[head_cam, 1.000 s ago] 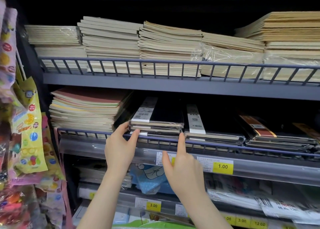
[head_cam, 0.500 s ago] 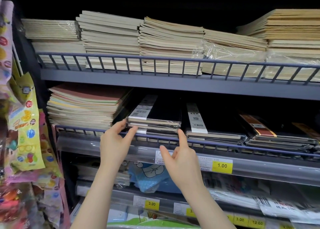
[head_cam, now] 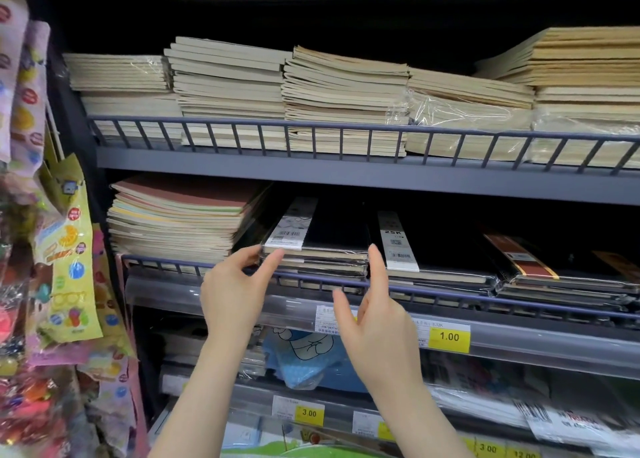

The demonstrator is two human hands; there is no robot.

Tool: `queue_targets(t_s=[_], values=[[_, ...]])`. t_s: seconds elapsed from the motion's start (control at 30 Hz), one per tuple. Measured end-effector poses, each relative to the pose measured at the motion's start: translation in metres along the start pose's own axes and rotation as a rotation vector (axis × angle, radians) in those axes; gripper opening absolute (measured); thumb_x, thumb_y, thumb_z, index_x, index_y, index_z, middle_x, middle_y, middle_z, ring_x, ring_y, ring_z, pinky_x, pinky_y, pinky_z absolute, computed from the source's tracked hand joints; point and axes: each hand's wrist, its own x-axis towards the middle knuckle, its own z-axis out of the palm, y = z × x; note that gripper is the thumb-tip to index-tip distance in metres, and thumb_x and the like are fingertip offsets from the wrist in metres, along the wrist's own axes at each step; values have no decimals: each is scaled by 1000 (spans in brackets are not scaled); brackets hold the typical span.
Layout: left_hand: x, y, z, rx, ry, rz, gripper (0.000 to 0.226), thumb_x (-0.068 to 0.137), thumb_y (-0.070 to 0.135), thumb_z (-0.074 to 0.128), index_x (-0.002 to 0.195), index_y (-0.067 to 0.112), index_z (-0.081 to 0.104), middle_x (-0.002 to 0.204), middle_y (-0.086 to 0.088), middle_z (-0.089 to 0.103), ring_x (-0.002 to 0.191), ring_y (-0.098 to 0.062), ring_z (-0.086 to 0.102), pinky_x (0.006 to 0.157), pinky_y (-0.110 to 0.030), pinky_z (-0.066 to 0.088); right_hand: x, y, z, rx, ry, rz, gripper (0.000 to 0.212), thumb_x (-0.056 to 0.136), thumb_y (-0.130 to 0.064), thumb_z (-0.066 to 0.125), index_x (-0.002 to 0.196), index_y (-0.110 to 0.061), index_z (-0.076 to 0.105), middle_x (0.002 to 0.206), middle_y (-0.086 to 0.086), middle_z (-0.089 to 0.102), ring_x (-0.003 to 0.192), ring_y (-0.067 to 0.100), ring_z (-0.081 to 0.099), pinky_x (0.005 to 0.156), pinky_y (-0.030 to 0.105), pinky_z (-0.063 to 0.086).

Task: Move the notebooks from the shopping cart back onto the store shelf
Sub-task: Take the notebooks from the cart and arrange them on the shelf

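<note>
The stack of black notebooks point(head_cam: 317, 249) is lying on the middle shelf point(head_cam: 346, 177), behind its low wire rail point(head_cam: 433, 289), with a white barcoded band across the top cover. My left hand point(head_cam: 235, 295) is reaching up at the stack's left front corner, thumb and forefinger spread apart, their tips touching or just beside the plastic-wrapped edges; its grip is loose and unclosed, clamping nothing. My right hand point(head_cam: 377, 326) is raised at the stack's right front corner, forefinger pointing straight up along the side of the pile, thumb held out to the left, so this grip is also spread wide and empty.

Just right of the stack, another black pile with a "25K" band point(head_cam: 398, 243) is sitting beside it, and further right are dark notebooks with a brown stripe point(head_cam: 519, 260). To the left, a taller heap of pastel-edged notebooks point(head_cam: 176, 218) is leaning against the stack's space. On the shelf above, cream exercise books point(head_cam: 343, 94) are filling the row, some in clear wrap. Below my hands, a yellow price tag reading 1.00 point(head_cam: 449, 337) is showing on the clear strip. Colourful sticker packs point(head_cam: 65, 249) are hanging at far left.
</note>
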Motion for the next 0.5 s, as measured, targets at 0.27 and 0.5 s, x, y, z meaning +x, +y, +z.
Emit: queue_targets(t_s=[0.27,0.5], values=[[0,2,3,112,96,43,40,77,56,61,87,19,73,71,7,67,60,-6,49,53,-13,28,10,0,8,-71,-30,-13,69,91,-49,38,147,-28,3,49,-6,46,47,15,53,46,33,47],[-15,6,-3,12,170,176,53,77,53,59,118,19,61,112,1,66,77,-21,62,69,-13,40,-1,19,-14,21,47,-31,69,89,-49,41,140,-43,-5,49,4,51,44,18,51,43,37,43]])
